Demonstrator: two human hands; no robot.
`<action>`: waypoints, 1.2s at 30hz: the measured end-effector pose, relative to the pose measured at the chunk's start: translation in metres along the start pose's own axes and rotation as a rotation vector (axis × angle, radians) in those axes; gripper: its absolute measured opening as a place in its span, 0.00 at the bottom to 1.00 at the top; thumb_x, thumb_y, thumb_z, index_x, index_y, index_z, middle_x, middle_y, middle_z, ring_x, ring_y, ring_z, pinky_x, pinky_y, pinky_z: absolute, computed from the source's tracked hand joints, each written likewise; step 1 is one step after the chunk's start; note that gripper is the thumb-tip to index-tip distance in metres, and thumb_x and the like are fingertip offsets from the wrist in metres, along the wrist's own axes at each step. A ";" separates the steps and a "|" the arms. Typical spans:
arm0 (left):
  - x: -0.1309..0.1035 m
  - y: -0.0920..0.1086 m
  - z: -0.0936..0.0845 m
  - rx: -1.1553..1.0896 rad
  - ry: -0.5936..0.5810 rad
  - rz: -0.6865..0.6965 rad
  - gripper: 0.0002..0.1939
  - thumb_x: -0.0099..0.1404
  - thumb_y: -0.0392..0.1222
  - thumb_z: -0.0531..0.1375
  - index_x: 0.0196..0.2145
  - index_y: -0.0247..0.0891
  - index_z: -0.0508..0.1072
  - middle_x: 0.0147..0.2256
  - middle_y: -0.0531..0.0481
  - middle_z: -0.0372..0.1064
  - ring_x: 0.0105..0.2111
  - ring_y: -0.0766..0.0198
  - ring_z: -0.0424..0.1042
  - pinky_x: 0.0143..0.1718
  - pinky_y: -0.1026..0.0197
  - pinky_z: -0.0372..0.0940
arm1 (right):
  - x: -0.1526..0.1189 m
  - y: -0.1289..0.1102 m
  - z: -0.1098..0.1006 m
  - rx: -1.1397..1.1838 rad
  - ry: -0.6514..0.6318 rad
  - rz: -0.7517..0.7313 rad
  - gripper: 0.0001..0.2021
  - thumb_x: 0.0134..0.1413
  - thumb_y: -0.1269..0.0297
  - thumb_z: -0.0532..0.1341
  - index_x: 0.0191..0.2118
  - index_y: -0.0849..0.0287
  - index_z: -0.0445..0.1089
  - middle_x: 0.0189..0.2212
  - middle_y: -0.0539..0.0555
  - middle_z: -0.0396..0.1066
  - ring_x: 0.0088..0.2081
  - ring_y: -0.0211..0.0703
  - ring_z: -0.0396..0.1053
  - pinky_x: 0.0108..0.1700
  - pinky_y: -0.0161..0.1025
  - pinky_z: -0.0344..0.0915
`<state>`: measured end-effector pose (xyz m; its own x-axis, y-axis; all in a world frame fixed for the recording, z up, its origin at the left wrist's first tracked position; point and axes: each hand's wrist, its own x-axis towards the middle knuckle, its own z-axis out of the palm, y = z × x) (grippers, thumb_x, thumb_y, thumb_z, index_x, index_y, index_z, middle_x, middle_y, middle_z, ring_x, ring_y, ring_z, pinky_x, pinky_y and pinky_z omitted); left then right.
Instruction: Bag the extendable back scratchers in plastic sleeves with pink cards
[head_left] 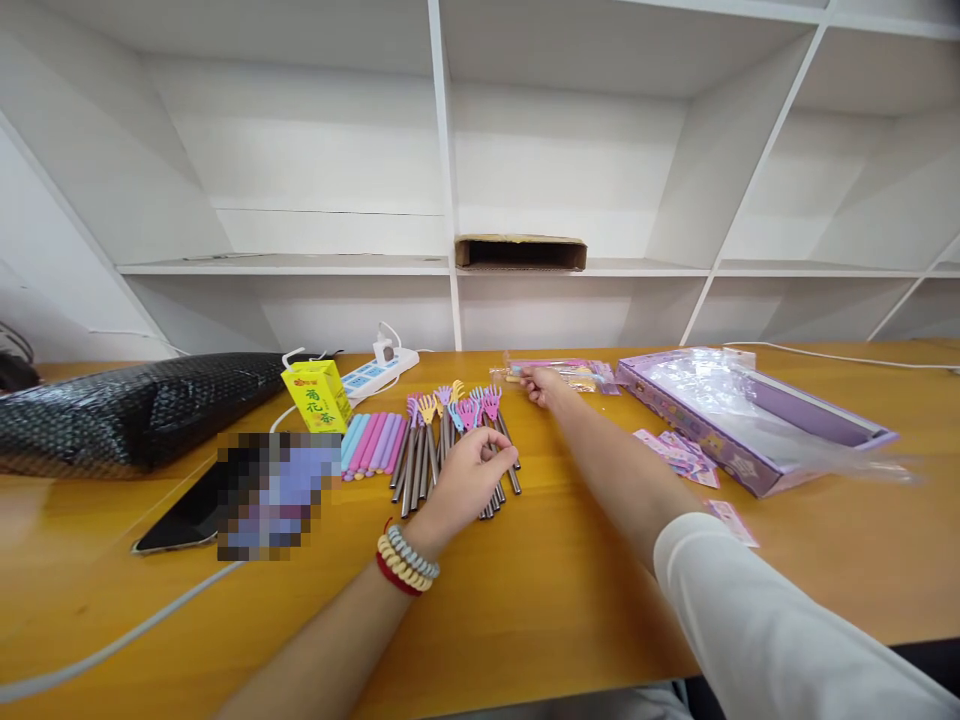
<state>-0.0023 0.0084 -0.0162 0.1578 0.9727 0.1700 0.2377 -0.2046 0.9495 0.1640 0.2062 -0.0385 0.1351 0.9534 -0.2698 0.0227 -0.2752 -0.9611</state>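
My right hand (541, 386) reaches to the back of the table, its fingers pinched at the left part of a low pile of clear-bagged back scratchers (581, 374). Half-curled, my left hand (472, 468) hovers over loose back scratchers and seems to hold nothing; a gap shows between thumb and fingers. Those back scratchers have metal rods (411, 475) and small claw heads (469, 412) in pink, purple, yellow and blue. My left hand covers some rods. Beside them on the left lies a row of pastel tubes (373, 442) in blue, pink and purple.
Rightward are a purple display box (697, 430) with clear plastic in it and scattered printed cards (679, 455). Leftward stand a yellow drink carton (316, 397), a power strip (380, 373), a dark tablet-like device (187, 510) and a black bubble-wrapped bundle (142, 410). White shelving (450, 271) rises behind.
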 end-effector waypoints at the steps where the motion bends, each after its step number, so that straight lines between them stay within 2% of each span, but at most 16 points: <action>1: 0.000 0.000 0.000 0.014 -0.005 0.009 0.09 0.53 0.45 0.60 0.28 0.36 0.70 0.19 0.56 0.57 0.17 0.70 0.55 0.20 0.65 0.50 | 0.003 0.000 -0.001 -0.031 0.000 0.008 0.17 0.58 0.60 0.56 0.51 0.62 0.62 0.48 0.57 0.64 0.45 0.44 0.66 0.45 0.48 0.66; 3: -0.001 0.000 -0.002 0.037 -0.018 0.013 0.09 0.54 0.45 0.60 0.28 0.37 0.70 0.19 0.56 0.58 0.18 0.70 0.55 0.20 0.65 0.51 | 0.008 -0.002 -0.003 -0.105 0.010 0.009 0.16 0.58 0.60 0.56 0.50 0.62 0.63 0.46 0.57 0.65 0.43 0.42 0.67 0.43 0.45 0.67; 6: -0.003 0.001 -0.003 0.043 -0.037 0.011 0.09 0.54 0.46 0.60 0.28 0.37 0.70 0.20 0.55 0.58 0.19 0.69 0.57 0.20 0.65 0.51 | 0.006 -0.002 -0.011 -0.256 0.045 -0.014 0.13 0.58 0.58 0.55 0.42 0.63 0.66 0.35 0.55 0.69 0.32 0.36 0.68 0.32 0.35 0.67; 8: -0.005 0.003 -0.004 0.022 -0.046 0.018 0.09 0.54 0.46 0.60 0.28 0.37 0.70 0.20 0.54 0.59 0.20 0.68 0.58 0.20 0.65 0.52 | 0.001 0.001 -0.021 -0.384 0.100 -0.039 0.12 0.55 0.57 0.58 0.37 0.63 0.68 0.30 0.56 0.70 0.28 0.35 0.67 0.27 0.32 0.64; 11: -0.007 0.006 -0.004 0.009 -0.057 0.031 0.09 0.54 0.46 0.60 0.29 0.36 0.70 0.21 0.53 0.60 0.20 0.68 0.59 0.20 0.65 0.53 | -0.011 0.007 -0.045 -0.602 0.238 -0.102 0.12 0.47 0.63 0.64 0.36 0.65 0.69 0.33 0.62 0.71 0.36 0.44 0.69 0.33 0.36 0.65; 13: -0.008 0.006 -0.003 0.043 -0.055 0.059 0.09 0.55 0.45 0.59 0.29 0.37 0.71 0.23 0.52 0.62 0.21 0.67 0.61 0.22 0.65 0.55 | -0.018 0.012 -0.063 -0.741 0.326 -0.153 0.14 0.44 0.68 0.64 0.39 0.66 0.69 0.41 0.67 0.69 0.45 0.51 0.67 0.41 0.40 0.63; 15: -0.008 0.005 -0.002 0.110 -0.048 0.107 0.08 0.55 0.45 0.59 0.29 0.37 0.71 0.24 0.51 0.64 0.23 0.66 0.63 0.24 0.64 0.56 | -0.022 0.016 -0.080 -0.858 0.352 -0.173 0.15 0.43 0.70 0.64 0.41 0.67 0.69 0.44 0.70 0.67 0.49 0.56 0.64 0.46 0.44 0.61; 19: -0.006 0.002 -0.001 0.234 -0.032 0.178 0.07 0.57 0.44 0.58 0.28 0.38 0.70 0.25 0.51 0.65 0.24 0.65 0.64 0.26 0.62 0.56 | -0.021 0.019 -0.098 -1.017 0.327 -0.193 0.13 0.46 0.67 0.62 0.39 0.65 0.71 0.43 0.68 0.69 0.47 0.56 0.65 0.47 0.46 0.61; 23: -0.007 -0.002 -0.001 0.325 -0.034 0.231 0.06 0.58 0.43 0.56 0.28 0.39 0.69 0.26 0.51 0.65 0.25 0.64 0.64 0.28 0.61 0.56 | -0.016 0.018 -0.098 -1.099 0.272 -0.223 0.11 0.48 0.64 0.60 0.37 0.64 0.72 0.40 0.65 0.70 0.44 0.52 0.67 0.44 0.41 0.62; 27: -0.009 -0.007 -0.003 0.519 -0.063 0.379 0.06 0.60 0.42 0.54 0.29 0.40 0.69 0.32 0.49 0.66 0.29 0.62 0.65 0.32 0.60 0.57 | -0.022 0.012 -0.100 -1.165 0.190 -0.238 0.11 0.45 0.65 0.61 0.35 0.64 0.73 0.37 0.62 0.72 0.40 0.48 0.68 0.39 0.37 0.62; 31: -0.010 -0.007 -0.004 0.756 -0.116 0.484 0.07 0.62 0.40 0.52 0.32 0.40 0.69 0.34 0.46 0.65 0.36 0.58 0.66 0.39 0.58 0.58 | -0.052 0.001 -0.119 -1.231 0.114 -0.257 0.11 0.40 0.65 0.64 0.33 0.63 0.73 0.34 0.58 0.73 0.37 0.46 0.68 0.36 0.35 0.61; 35: -0.008 -0.006 -0.005 0.908 -0.136 0.531 0.09 0.63 0.40 0.51 0.31 0.38 0.69 0.34 0.45 0.65 0.37 0.56 0.66 0.40 0.56 0.59 | -0.097 -0.005 -0.152 -1.274 0.063 -0.260 0.19 0.33 0.60 0.68 0.36 0.60 0.73 0.36 0.55 0.73 0.37 0.46 0.69 0.36 0.35 0.61; 36: -0.008 -0.006 -0.005 0.926 -0.143 0.534 0.09 0.63 0.40 0.50 0.32 0.37 0.69 0.34 0.45 0.65 0.37 0.56 0.66 0.40 0.55 0.59 | -0.107 -0.004 -0.160 -1.308 0.014 -0.235 0.22 0.31 0.59 0.69 0.38 0.61 0.73 0.36 0.56 0.73 0.37 0.47 0.69 0.35 0.36 0.62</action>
<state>-0.0094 0.0025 -0.0217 0.5520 0.7237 0.4141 0.7284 -0.6603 0.1830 0.3080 0.0850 0.0035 0.0063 0.9952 -0.0980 0.9756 -0.0276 -0.2177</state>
